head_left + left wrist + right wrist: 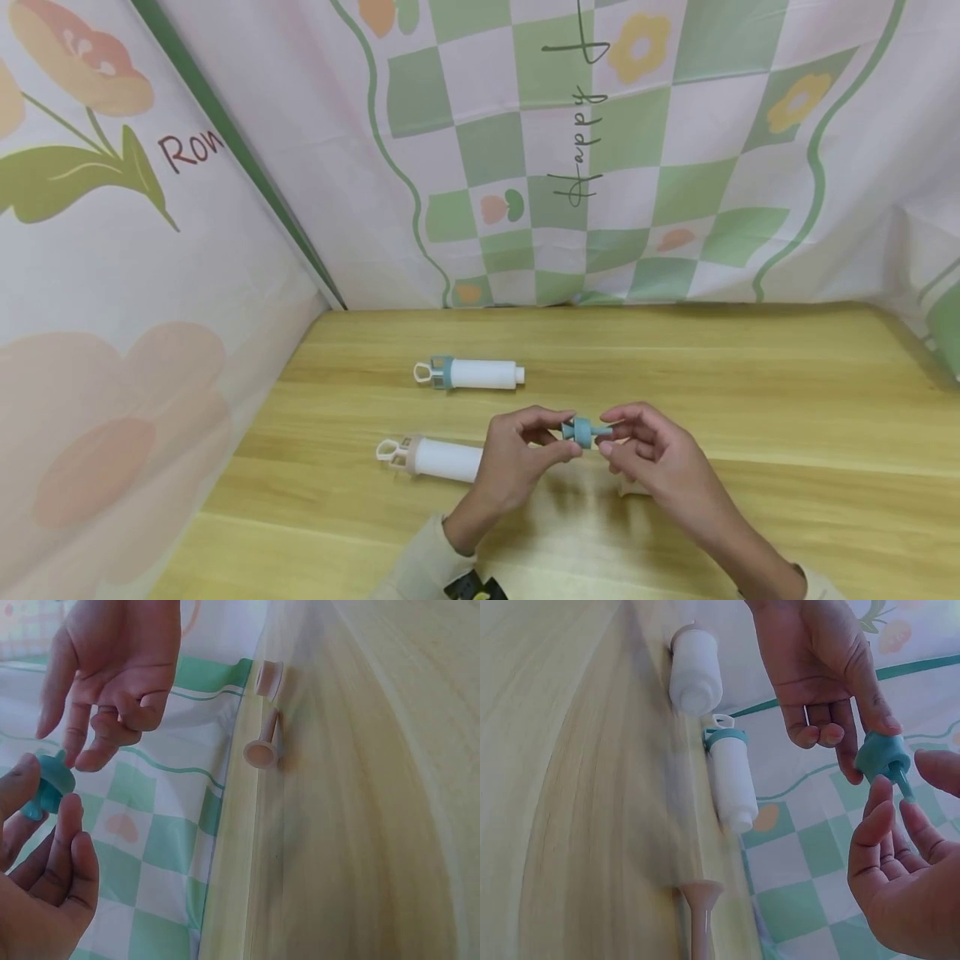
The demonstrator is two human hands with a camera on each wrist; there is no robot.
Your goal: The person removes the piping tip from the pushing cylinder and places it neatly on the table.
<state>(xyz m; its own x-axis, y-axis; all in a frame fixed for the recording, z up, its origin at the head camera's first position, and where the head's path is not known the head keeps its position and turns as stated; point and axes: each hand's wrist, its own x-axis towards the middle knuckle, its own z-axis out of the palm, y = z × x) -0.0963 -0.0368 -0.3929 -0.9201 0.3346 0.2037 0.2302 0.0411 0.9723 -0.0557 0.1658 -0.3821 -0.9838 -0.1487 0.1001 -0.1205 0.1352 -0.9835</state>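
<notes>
My left hand (512, 460) pinches a small teal cap-like piece (581, 432) between thumb and fingers, raised over the table. A thin teal stem (902, 780) sticks out of the piece toward my right hand (663, 462). The right hand's fingers are spread loosely around the stem's end, with gaps showing between them and it. Under the hands, a tan funnel-shaped piece with a long stem (261, 754) and a short tan ring-like piece (268, 680) lie on the table. Behind the left hand lies a white cylinder with a beige collar (447, 460), its right end hidden.
Farther back on the wooden table (810, 400) lies a second white cylinder (483, 374), with a teal collar and a white loop at its left end. Patterned cloth (555, 150) hangs behind the table, and more cloth (225, 275) hangs along the left side.
</notes>
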